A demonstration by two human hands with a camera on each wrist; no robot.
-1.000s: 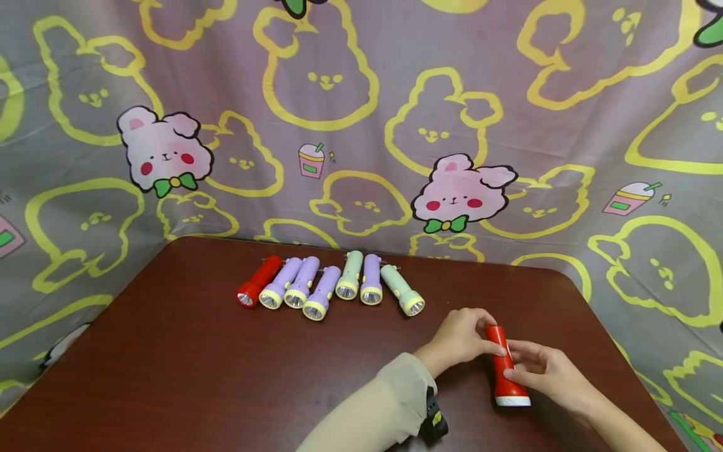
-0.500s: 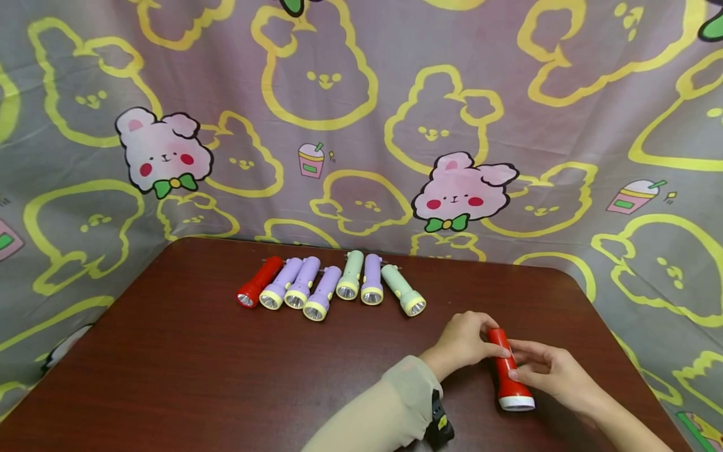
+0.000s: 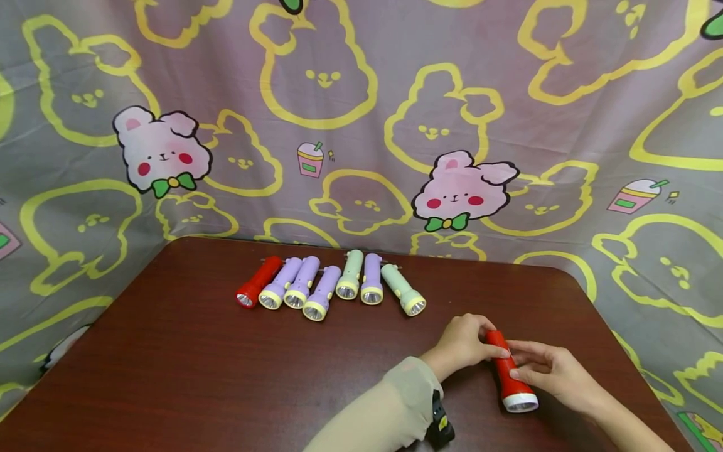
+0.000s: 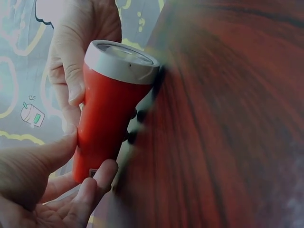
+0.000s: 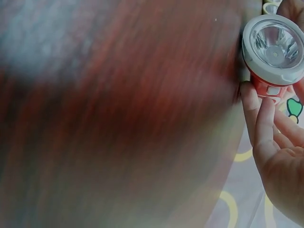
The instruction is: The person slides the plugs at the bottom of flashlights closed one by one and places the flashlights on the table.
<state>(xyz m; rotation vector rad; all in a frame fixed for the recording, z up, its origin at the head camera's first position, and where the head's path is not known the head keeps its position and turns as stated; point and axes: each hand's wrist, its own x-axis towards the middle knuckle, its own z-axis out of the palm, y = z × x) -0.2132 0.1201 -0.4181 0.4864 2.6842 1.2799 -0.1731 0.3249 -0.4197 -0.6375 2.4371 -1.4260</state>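
Note:
Both hands hold one red flashlight (image 3: 500, 364) with a white lens ring, low over the right side of the table. Its lens end points toward the person. My left hand (image 3: 464, 342) grips the tail end, thumb on one side and fingertips on the other, as the left wrist view shows on the red body (image 4: 102, 121). Around the middle of the body, my right hand (image 3: 556, 376) pinches with thumb and fingers. The right wrist view looks onto the silver reflector (image 5: 275, 45), with a small white switch (image 5: 273, 90) beneath the ring near the right fingertips.
At the back of the dark wooden table (image 3: 237, 376) lies a row of flashlights: a red one (image 3: 261, 279), several purple ones such as this purple flashlight (image 3: 323, 292), and two pale green ones, one being the green flashlight (image 3: 402, 289). A patterned curtain (image 3: 350, 144) hangs behind.
The held red flashlight has shifted slightly toward the person and tilted so more of its lens shows. Both hands keep their hold; the row of flashlights is unmoved.

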